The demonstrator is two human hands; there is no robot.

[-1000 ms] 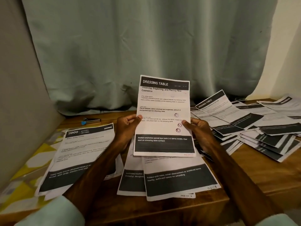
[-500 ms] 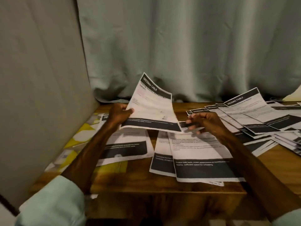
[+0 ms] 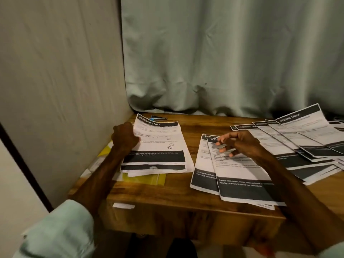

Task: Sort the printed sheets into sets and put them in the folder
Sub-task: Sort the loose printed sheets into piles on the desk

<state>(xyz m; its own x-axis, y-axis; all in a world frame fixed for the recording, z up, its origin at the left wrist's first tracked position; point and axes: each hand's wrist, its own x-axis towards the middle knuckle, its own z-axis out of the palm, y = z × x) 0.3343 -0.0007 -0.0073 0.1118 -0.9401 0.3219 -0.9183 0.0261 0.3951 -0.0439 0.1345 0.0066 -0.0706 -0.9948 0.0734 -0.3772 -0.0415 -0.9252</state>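
Observation:
A "Dressing Table" sheet [image 3: 158,140] lies on top of the left pile, over a yellow folder [image 3: 147,178]. My left hand [image 3: 125,136] grips that sheet's left edge, fingers curled around it. A middle pile of two overlapping sheets [image 3: 240,175] sits near the front edge. My right hand [image 3: 236,142] hovers just above this pile with fingers loosely curled and holds nothing. A fanned spread of unsorted sheets [image 3: 301,142] covers the right side of the table.
The wooden table [image 3: 167,194] stands in a corner, with a beige wall on the left and a pale green curtain [image 3: 223,62] behind. A small blue and black stapler-like object [image 3: 158,117] lies at the back left. A white label [image 3: 123,205] sticks to the table's front face.
The Dressing Table sheet went from held up in both hands down onto the left pile. My right hand let go and moved over the middle pile. The view swung left.

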